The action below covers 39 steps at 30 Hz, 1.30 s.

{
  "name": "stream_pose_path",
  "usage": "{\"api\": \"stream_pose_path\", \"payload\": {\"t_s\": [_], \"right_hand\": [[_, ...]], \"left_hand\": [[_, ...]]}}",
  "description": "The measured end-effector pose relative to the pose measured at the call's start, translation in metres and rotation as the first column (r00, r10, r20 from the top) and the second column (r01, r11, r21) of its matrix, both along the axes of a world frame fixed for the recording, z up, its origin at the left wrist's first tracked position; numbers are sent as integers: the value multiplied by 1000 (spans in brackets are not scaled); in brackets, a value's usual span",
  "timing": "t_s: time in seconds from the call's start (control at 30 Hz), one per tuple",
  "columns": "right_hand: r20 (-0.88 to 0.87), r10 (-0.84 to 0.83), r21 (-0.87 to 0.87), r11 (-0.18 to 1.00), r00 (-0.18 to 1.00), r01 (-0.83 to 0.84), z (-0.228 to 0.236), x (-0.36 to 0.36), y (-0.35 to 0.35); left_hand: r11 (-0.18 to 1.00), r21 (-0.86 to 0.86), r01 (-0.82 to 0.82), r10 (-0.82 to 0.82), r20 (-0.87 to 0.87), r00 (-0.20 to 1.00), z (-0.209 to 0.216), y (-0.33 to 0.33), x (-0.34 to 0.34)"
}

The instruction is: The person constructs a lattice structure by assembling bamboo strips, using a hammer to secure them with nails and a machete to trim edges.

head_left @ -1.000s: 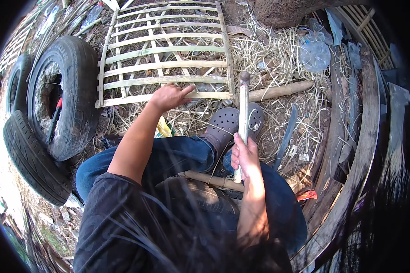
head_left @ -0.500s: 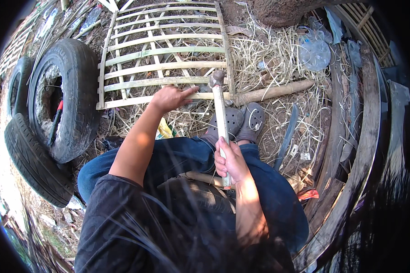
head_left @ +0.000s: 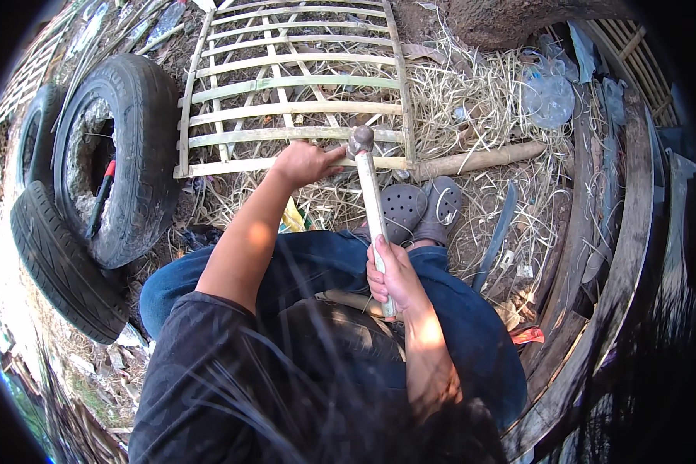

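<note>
The hammer (head_left: pixel 370 193) has its head at the near edge of the bamboo lattice (head_left: pixel 294 85), beside the left hand (head_left: pixel 305 164), which pinches something small against that bottom slat. The right hand (head_left: pixel 394 277) grips the handle's lower end. Tyres (head_left: pixel 124 155) crowd the left; straw (head_left: pixel 472 100) lies open on the right

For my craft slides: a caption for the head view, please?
Right hand swings a hammer onto a bamboo lattice steadied by the left hand.
</note>
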State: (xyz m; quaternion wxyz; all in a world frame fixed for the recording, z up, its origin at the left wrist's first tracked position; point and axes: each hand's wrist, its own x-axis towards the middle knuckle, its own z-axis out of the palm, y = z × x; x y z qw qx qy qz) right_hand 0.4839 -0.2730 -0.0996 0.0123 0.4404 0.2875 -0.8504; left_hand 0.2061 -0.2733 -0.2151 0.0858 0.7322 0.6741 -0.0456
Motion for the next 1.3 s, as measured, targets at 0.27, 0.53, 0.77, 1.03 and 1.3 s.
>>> {"api": "stream_pose_path", "payload": {"t_s": [0.27, 0.53, 0.77, 1.03, 1.3], "right_hand": [[57, 50, -31, 998, 997, -48, 4, -2, 5], [46, 49, -9, 999, 998, -49, -5, 7, 10], [-47, 32, -23, 999, 998, -33, -3, 12, 11], [-147, 22, 63, 998, 989, -13, -9, 11, -5], [62, -13, 410, 912, 998, -14, -34, 13, -18]], "left_hand": [[1000, 1, -1, 1, 5, 1000, -2, -3, -2], [1000, -13, 9, -9, -9, 1000, 4, 3, 2], [1000, -7, -20, 20, -25, 999, 4, -2, 2], [1000, -26, -17, 17, 7, 1000, 6, 3, -1], [1000, 21, -10, 9, 41, 999, 5, -1, -1]]}}
